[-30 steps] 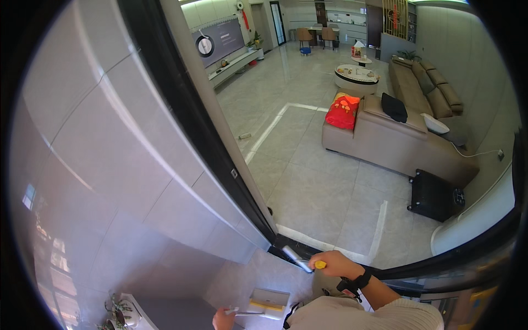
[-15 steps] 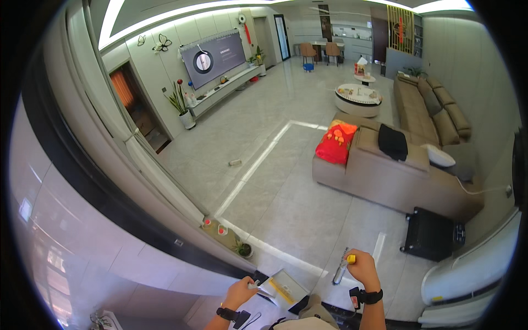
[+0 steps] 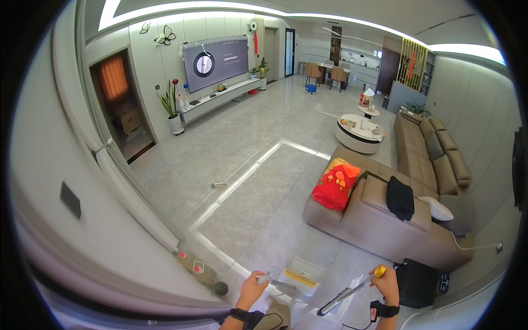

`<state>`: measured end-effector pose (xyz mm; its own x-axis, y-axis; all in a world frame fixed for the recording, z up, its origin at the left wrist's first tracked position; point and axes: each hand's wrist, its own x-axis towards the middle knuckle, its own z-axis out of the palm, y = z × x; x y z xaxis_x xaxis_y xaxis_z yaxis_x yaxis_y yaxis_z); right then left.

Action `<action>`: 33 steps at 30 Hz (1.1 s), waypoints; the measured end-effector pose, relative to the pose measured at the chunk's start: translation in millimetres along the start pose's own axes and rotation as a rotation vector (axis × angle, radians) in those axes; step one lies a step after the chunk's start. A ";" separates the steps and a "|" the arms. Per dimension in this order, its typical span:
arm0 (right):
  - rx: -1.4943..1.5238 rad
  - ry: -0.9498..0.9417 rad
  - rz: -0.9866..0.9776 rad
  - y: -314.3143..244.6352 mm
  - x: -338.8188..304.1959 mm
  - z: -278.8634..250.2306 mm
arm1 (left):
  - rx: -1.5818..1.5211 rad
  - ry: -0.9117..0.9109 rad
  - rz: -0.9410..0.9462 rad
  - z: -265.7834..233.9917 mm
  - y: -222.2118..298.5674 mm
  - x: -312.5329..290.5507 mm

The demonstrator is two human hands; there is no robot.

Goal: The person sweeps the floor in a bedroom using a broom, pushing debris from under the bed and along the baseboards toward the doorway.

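the dustpan [image 3: 304, 269] lies just right of my left hand [image 3: 253, 288], fingers clamped on its handle. the broom [image 3: 352, 293] slants down and left from my right hand [image 3: 387, 282], fingers wrapped around its yellow end.

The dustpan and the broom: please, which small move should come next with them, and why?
Perhaps carry both a little forward, toward the small pale object on the floor. The left hand holds the dustpan by its handle and the right hand holds the broom, but the object lies well ahead of both.
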<state>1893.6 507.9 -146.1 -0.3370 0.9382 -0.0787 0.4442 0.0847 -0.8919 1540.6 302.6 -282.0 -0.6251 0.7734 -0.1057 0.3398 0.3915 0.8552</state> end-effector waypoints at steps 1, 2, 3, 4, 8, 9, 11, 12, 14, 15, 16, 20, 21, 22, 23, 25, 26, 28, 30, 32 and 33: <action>-0.055 -0.063 -0.033 -14.2 17.0 8.2 | -0.156 -0.102 -0.035 -9.4 16.9 25.2; -0.064 -0.065 -0.026 -31.9 42.0 20.1 | -0.162 -0.108 -0.043 -20.6 25.4 65.8; -0.091 -0.074 -0.109 -52.9 63.7 33.5 | -0.131 -0.097 0.029 -29.2 26.9 100.8; -0.117 -0.080 -0.188 -71.4 82.9 44.0 | -0.100 -0.092 0.102 -33.8 28.8 126.0; -0.117 -0.147 -0.139 -130.1 132.9 74.3 | 0.026 -0.025 0.148 -67.6 48.4 206.3; -0.109 -0.153 -0.134 -136.0 153.0 86.7 | 0.032 0.031 0.134 -78.4 52.9 234.4; -0.020 -0.131 -0.146 -147.5 198.3 110.7 | 0.002 0.130 0.110 -96.8 51.2 289.8; -0.075 -0.143 -0.177 -150.0 223.2 122.0 | -0.020 0.163 0.086 -104.4 43.5 317.0; 0.001 -0.163 -0.195 -158.8 270.7 159.3 | 0.002 0.242 0.083 -128.0 7.5 362.2; 0.004 -0.173 -0.204 -162.3 303.1 177.8 | 0.003 0.255 0.081 -138.9 2.2 382.2; 0.004 -0.214 -0.215 -165.3 338.2 198.5 | 0.021 0.268 0.028 -151.9 1.6 399.9; -0.209 -0.295 -0.375 -196.9 484.5 298.7 | -0.150 0.348 -0.249 -221.1 -14.6 464.2; -0.206 -0.340 -0.422 -226.5 513.1 326.7 | -0.282 0.405 -0.260 -242.8 8.1 470.1; -0.208 -0.381 -0.487 -260.7 545.8 353.2 | -0.288 0.431 -0.274 -257.9 2.8 482.5; -0.211 -0.406 -0.498 -288.2 572.0 383.9 | -0.266 0.525 -0.267 -276.9 -8.2 491.3; -0.203 -0.546 -0.517 -336.3 613.7 446.8 | -0.242 0.622 -0.299 -320.7 -9.5 510.5; -0.214 -0.560 -0.527 -358.5 630.3 474.7 | -0.255 0.635 -0.308 -339.1 -11.4 519.3; -0.142 -0.684 -0.542 -401.2 661.2 538.1 | -0.393 0.683 -0.383 -372.5 -35.9 536.5; -0.172 -0.744 -0.538 -428.1 693.9 599.8 | -0.406 0.642 -0.380 -402.2 -74.6 567.2; -0.155 -0.718 -0.491 -441.0 722.9 658.2 | -0.414 0.647 -0.365 -422.0 -109.8 603.7; -0.196 -0.708 -0.513 -448.8 727.4 680.2 | -0.414 0.640 -0.384 -426.6 -128.7 614.8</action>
<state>884.5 924.1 -105.9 -0.9375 0.3479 -0.0048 0.2095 0.5536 -0.8060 812.9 515.0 -240.5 -0.9635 0.1446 -0.2255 -0.1832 0.2584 0.9485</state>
